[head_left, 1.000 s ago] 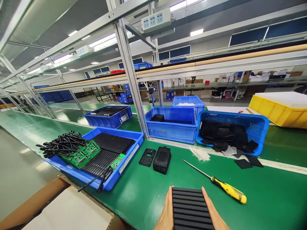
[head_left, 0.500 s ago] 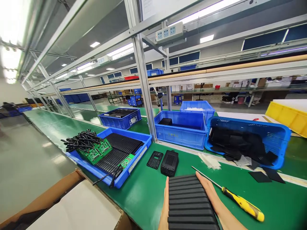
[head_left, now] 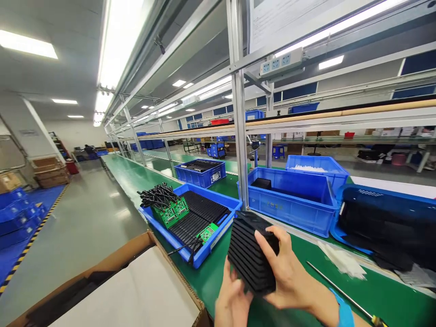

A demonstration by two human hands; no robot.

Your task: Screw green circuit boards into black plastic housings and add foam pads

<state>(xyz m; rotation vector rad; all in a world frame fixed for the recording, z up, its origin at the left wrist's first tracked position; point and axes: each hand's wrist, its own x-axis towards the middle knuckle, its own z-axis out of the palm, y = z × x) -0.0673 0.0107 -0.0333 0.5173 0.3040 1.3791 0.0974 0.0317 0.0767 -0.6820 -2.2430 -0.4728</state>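
A stack of black ribbed plastic cases [head_left: 250, 256] is held up and tilted over the green bench, between my two hands. My left hand [head_left: 233, 293] supports it from below at the near left, fingers closed against its lower side. Around the right side wraps my right hand [head_left: 289, 268], its thumb and fingers gripping the upper edge. Just beyond the stack is a shallow blue tray [head_left: 218, 243], containing rows of black ribbed parts [head_left: 207, 206], green circuit boards [head_left: 177, 211] and a bundle of black cables [head_left: 158, 195].
A screwdriver [head_left: 340, 288] lies right of my right arm, near white strips [head_left: 342, 259]. Blue bins [head_left: 289, 211] stand along the back, with black sheets in the right-hand basket [head_left: 368, 195]. An open carton [head_left: 200, 304] sits front left; a metal post [head_left: 239, 136] rises behind the tray.
The view has swung left. The ribbed stack has moved up and turned on its side, and my right hand has shifted its grip to the upper edge.
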